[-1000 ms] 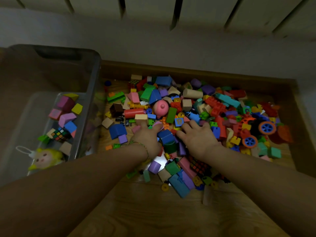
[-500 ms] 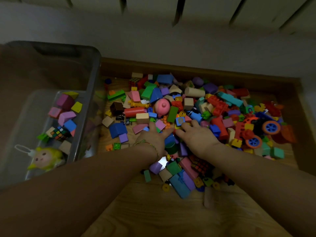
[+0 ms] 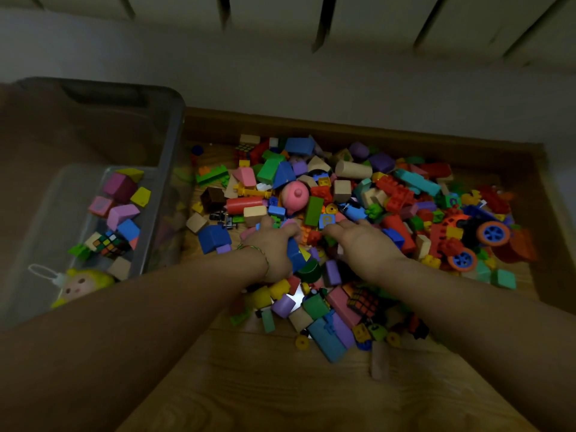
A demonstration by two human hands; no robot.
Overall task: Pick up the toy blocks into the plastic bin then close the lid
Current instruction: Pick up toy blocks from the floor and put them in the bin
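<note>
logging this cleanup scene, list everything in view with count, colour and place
plastic bin: one, clear with a grey rim, left
blocks in bin: roughly nine, pink, yellow, blue, green and tan, on its floor
puzzle cube: one, multicoloured, in the bin; two more in the pile
doll: one, yellow hair, bin's near end
toy blocks: too many to count, mixed colours, piled right of the bin
round toy: one, pink, mid pile
wheeled toy: one, orange with blue hubs, pile's right side
wooden surface: one, light brown, under the pile
left hand: one, on the pile's middle, grip unclear
right hand: one, palm down on the pile
</note>
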